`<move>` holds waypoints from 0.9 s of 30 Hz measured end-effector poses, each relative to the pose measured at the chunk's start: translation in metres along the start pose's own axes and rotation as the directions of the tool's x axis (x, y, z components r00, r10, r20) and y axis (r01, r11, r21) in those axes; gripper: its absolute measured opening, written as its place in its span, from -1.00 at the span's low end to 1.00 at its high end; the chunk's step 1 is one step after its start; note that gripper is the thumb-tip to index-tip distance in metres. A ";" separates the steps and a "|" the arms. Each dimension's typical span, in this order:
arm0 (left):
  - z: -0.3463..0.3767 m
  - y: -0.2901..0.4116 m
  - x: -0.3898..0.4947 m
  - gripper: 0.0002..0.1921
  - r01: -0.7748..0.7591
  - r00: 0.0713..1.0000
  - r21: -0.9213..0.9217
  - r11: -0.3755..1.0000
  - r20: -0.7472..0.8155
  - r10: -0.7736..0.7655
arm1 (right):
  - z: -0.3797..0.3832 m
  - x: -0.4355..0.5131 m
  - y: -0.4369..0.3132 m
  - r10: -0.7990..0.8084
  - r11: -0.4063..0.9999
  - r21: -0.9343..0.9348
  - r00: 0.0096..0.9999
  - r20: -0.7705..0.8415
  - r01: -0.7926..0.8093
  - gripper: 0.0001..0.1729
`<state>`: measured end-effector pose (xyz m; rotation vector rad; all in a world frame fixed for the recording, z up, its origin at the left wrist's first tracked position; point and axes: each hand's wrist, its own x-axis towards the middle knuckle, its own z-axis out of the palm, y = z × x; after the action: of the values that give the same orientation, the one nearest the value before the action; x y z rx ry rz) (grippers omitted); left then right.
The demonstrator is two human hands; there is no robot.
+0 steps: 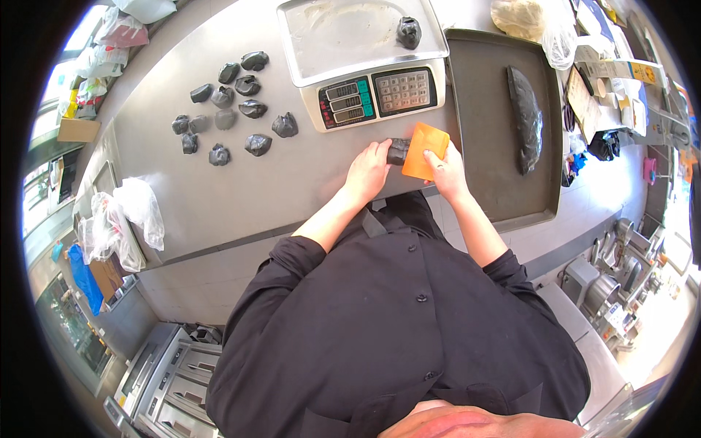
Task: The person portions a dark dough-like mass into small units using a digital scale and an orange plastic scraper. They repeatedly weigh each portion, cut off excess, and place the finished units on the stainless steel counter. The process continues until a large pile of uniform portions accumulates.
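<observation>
My right hand grips an orange plastic dough scraper, thumb flat on its face. The scraper's edge lies over a short black dough piece at the front of the steel table. From the other side, the fingers of my left hand hold the piece's left end; the scraper hides its right part. Just beyond is a digital scale, with a small black dough lump at the right of its steel platform. Several similar dough lumps lie scattered on the table to the left.
Right of the scale, a dark metal tray holds a long black dough log. Clear plastic bags hang at the table's left end. Another plastic bag lies beyond the tray. A mixer stands at far right.
</observation>
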<state>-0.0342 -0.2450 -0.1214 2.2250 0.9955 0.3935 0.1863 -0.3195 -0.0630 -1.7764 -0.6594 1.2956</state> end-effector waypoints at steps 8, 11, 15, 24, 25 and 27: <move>-0.014 -0.016 -0.001 -0.47 0.049 0.999 -0.038 0.998 -0.022 -0.049 | 0.012 -0.013 0.004 -0.092 0.988 -0.126 0.996 -0.003 0.091 -0.49; -0.022 -0.005 0.006 -0.37 0.002 0.999 0.012 1.000 -0.033 -0.001 | 0.018 -0.015 0.006 -0.170 0.943 -0.292 0.985 -0.002 0.162 -0.50; -0.027 0.002 0.032 -0.24 -0.143 0.986 0.086 0.986 0.094 0.135 | 0.036 -0.013 0.008 -0.230 0.909 -0.357 0.973 0.001 0.215 -0.50; -0.010 0.000 0.023 -0.40 0.141 0.964 0.064 0.988 0.217 -0.152 | 0.073 0.015 0.016 -0.105 0.831 -0.545 0.993 0.046 0.113 -0.54; -0.014 0.001 0.024 -0.42 0.209 0.955 0.031 0.977 0.210 -0.211 | 0.075 0.020 0.015 -0.119 0.809 -0.573 0.991 0.058 0.131 -0.56; -0.032 0.004 0.031 -0.45 0.362 0.907 -0.023 0.932 0.241 -0.346 | 0.073 0.025 0.013 -0.163 0.820 -0.545 0.984 0.065 0.172 -0.50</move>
<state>-0.0275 -0.2096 -0.0950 1.9218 1.2065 0.0004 0.1256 -0.2840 -0.0964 -2.0988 -1.2704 1.0584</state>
